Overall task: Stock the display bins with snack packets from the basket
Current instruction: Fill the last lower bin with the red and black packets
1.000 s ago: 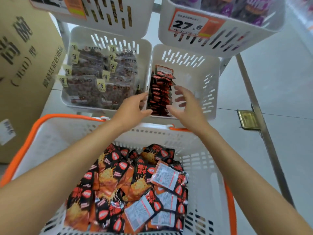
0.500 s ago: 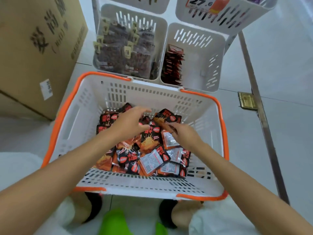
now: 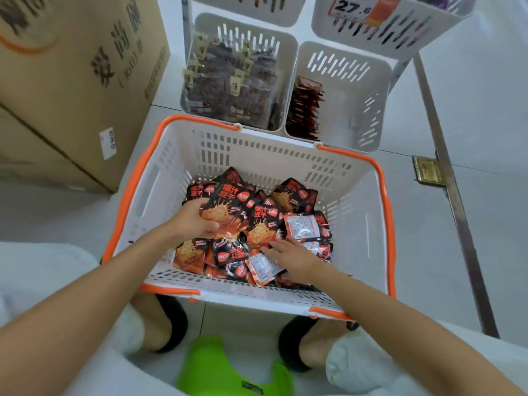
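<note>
A white basket with orange rim [image 3: 384,195] sits on the floor in front of me, holding several red-and-black snack packets [image 3: 294,195]. My left hand [image 3: 194,221] grips one packet [image 3: 225,210] at the pile's left side. My right hand [image 3: 294,255] lies on the packets lower right, fingers stretched flat over them. Behind the basket stands a white display bin [image 3: 368,115] with a row of the same red packets [image 3: 304,110] upright along its left wall; its right part is bare.
Left of that bin, another white bin [image 3: 285,52] is full of dark packets with yellow tags. A large cardboard box [image 3: 71,81] stands at left. Upper bins with a 27.6 price tag [image 3: 357,8] hang above. A metal floor strip [image 3: 445,155] runs at right.
Both hands have come back from the display bin down into the basket. The left hand has closed on a packet; the right hand has slid lower over the pile.
</note>
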{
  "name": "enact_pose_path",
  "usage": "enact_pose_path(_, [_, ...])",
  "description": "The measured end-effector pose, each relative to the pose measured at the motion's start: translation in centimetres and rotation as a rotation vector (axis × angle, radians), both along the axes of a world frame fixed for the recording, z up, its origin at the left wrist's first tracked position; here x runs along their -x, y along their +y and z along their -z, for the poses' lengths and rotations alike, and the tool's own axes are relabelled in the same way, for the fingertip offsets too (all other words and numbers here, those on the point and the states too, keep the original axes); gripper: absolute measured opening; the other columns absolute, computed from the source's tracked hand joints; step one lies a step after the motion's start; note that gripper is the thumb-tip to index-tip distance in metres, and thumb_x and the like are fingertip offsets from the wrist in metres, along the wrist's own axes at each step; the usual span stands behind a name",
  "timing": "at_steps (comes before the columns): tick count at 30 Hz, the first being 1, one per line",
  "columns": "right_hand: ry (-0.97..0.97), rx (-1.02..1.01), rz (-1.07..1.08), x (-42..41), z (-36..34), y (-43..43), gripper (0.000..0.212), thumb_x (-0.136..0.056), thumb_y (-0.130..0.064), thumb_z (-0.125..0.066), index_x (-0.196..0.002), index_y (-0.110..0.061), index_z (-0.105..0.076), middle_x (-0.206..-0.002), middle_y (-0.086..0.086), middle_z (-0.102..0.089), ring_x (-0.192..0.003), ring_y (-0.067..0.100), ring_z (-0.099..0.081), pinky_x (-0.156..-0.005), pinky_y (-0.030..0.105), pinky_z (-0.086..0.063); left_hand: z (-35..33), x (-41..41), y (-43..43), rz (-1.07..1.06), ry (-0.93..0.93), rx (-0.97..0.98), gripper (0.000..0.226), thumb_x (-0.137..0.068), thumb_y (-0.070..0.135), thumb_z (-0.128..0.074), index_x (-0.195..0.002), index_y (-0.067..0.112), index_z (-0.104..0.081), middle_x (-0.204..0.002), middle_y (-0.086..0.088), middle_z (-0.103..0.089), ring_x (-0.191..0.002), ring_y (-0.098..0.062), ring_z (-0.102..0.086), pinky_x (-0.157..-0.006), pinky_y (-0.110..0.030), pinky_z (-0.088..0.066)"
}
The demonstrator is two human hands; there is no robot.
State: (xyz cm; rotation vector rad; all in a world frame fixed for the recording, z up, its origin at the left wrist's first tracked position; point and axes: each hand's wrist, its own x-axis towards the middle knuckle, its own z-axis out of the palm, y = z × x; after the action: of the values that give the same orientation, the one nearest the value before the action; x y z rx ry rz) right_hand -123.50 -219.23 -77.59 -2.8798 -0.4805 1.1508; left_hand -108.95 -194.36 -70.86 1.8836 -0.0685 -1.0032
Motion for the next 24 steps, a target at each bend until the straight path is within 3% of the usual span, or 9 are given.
enact_pose_path(3, [-0.166, -0.259, 0.191, -1.5, -2.1, -0.4, 0.031, -0.093, -0.014, -0.056, -0.122, -0.010, -0.065, -0.109, 0.013, -0.071, -0.095, 0.032, -0.063, -0.087, 0.042, -0.049, -0.1, 0.5, -0.7, -0.009, -0.119, -0.001, 0.024, -0.097, -0.003, -0.055, -0.116, 0.012, -0.056, -0.111, -0.008, -0.068, -0.100, -0.020, -0.067, -0.066, -0.016, -0.053])
enact_pose_path(7, [-0.320, -0.434, 0.273, -5.0, -7.1, 0.0, 0.020, -0.094, -0.030, -0.065, -0.103, -0.015, -0.074, -0.082, -0.002, -0.073, -0.065, 0.012, -0.064, -0.059, 0.026, -0.044, -1.3, 1.5, -2.9, 0.148, -0.111, 0.090, 0.038, -0.096, 0.025, -0.064, -0.132, 0.024, -0.052, -0.122, 0.015, -0.063, -0.111, -0.010, -0.059, -0.088, -0.018, -0.046])
enact_pose_path(10, [-0.446, -0.740, 0.573, -6.6, -8.9, 0.5, 0.016, -0.085, -0.035, -0.074, -0.092, -0.022, -0.070, -0.073, -0.015, -0.064, -0.062, -0.003, -0.057, -0.057, 0.012, -0.042, -1.5, 2.7, -5.1, 0.344, -0.177, 0.083, 0.031, -0.085, 0.023, -0.077, -0.112, 0.026, -0.062, -0.088, 0.007, -0.072, -0.080, -0.018, -0.069, -0.068, -0.026, -0.056])
enact_pose_path(12, [-0.525, -0.854, 0.813, -7.0, -8.5, -0.4, 0.025, -0.084, -0.039, -0.074, -0.101, -0.022, -0.066, -0.088, -0.010, -0.068, -0.079, 0.000, -0.062, -0.071, 0.018, -0.051, -1.3, 2.9, -5.4, 0.238, -0.127, 0.092, 0.032, -0.088, 0.014, -0.074, -0.117, 0.014, -0.062, -0.087, -0.010, -0.071, -0.081, -0.030, -0.070, -0.079, -0.043, -0.060])
enact_pose_path(14, [-0.506, -0.637, 0.851, -6.7, -6.7, -2.9, 0.050, -0.086, -0.035, -0.073, -0.130, -0.018, -0.056, -0.125, 0.000, -0.063, -0.112, 0.014, -0.060, -0.097, 0.033, -0.050, -0.6, 2.8, -4.7, 0.111, -0.030, 0.115, 0.027, -0.091, 0.012, -0.070, -0.115, 0.004, -0.061, -0.091, -0.018, -0.071, -0.084, -0.034, -0.070, -0.085, -0.051, -0.058])
enact_pose_path(16, [-0.252, -0.206, 0.732, -5.1, -4.1, -5.7, 0.088, -0.084, -0.036, -0.075, -0.155, -0.017, -0.024, -0.160, 0.004, -0.025, -0.147, 0.027, -0.026, -0.119, 0.046, -0.026, 0.1, 2.6, -4.0, 0.030, 0.043, 0.108, 0.024, -0.092, 0.015, -0.069, -0.113, 0.007, -0.062, -0.100, -0.016, -0.073, -0.092, -0.031, -0.072, -0.085, -0.048, -0.059])
enact_pose_path(18, [-0.028, 0.030, 0.599, -2.9, -1.7, -6.9, 0.100, -0.086, -0.034, -0.073, -0.158, -0.021, -0.004, -0.165, 0.002, -0.001, -0.152, 0.027, -0.002, -0.120, 0.053, -0.006, 0.8, 2.5, -3.4, 0.001, 0.045, 0.090, 0.017, -0.094, 0.022, -0.066, -0.111, 0.020, -0.061, -0.103, -0.003, -0.073, -0.099, -0.022, -0.071, -0.081, -0.039, -0.061])
enact_pose_path(21, [-0.081, 0.011, 0.419, -2.4, -1.4, -6.0, 0.054, -0.099, -0.034, -0.054, -0.147, -0.015, -0.039, -0.148, 0.011, -0.046, -0.135, 0.028, -0.041, -0.113, 0.047, -0.031, 1.3, 2.4, -3.1, -0.054, 0.123, 0.089, 0.031, -0.097, 0.028, -0.061, -0.126, 0.026, -0.051, -0.117, 0.003, -0.066, -0.106, -0.015, -0.065, -0.072, -0.035, -0.061])
enact_pose_path(24, [-0.269, -0.068, 0.274, -5.6, -5.0, -4.3, 0.024, -0.099, -0.015, -0.049, -0.118, -0.016, -0.063, -0.102, 0.008, -0.071, -0.091, 0.027, -0.064, -0.074, 0.039, -0.052, 1.3, 1.6, -3.4, -0.096, 0.065, 0.040, 0.042, -0.098, 0.030, -0.059, -0.136, 0.021, -0.045, -0.129, -0.007, -0.061, -0.107, -0.020, -0.064, -0.075, -0.037, -0.062])
